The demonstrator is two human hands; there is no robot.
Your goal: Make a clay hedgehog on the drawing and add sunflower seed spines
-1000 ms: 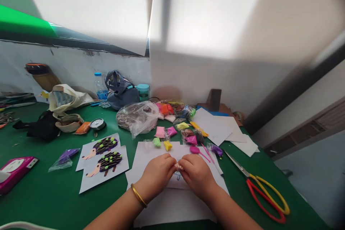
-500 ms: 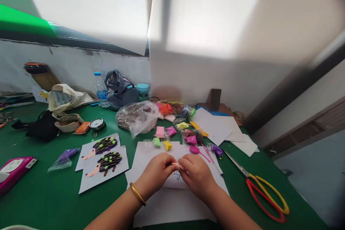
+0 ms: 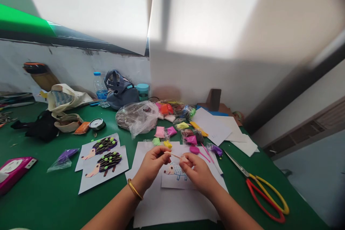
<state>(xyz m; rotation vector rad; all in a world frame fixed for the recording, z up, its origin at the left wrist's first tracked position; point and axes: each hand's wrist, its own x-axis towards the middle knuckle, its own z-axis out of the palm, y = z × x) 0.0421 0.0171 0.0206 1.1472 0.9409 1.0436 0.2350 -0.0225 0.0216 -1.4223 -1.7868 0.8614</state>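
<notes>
Between my hands stretches a thin strand of pale peach modelling clay [image 3: 174, 155]. My left hand [image 3: 154, 164] pinches one end of it with thumb and fingertips. My right hand [image 3: 198, 172] is closed around the other end, where a small peach lump shows at the fingertips; whether a wrapper is around it I cannot tell. Below them lies a small white card [image 3: 175, 184] with a blue-outlined hedgehog drawing [image 3: 176, 170], its face filled in peach. My right hand hides part of it. The card rests on larger white paper sheets [image 3: 161, 208].
Two finished hedgehog cards [image 3: 104, 183] lie at left. Large scissors [image 3: 248, 175] with red and yellow handles sit at right. Beyond the paper are several small clay packets [image 3: 160, 132], a pink clay tool [image 3: 194, 150] and a plastic bag [image 3: 138, 116]. A bottle [image 3: 101, 91] stands behind.
My hands were together over the drawing; now they have moved apart, drawing the peach clay into a strand. More of the hedgehog drawing has come into view.
</notes>
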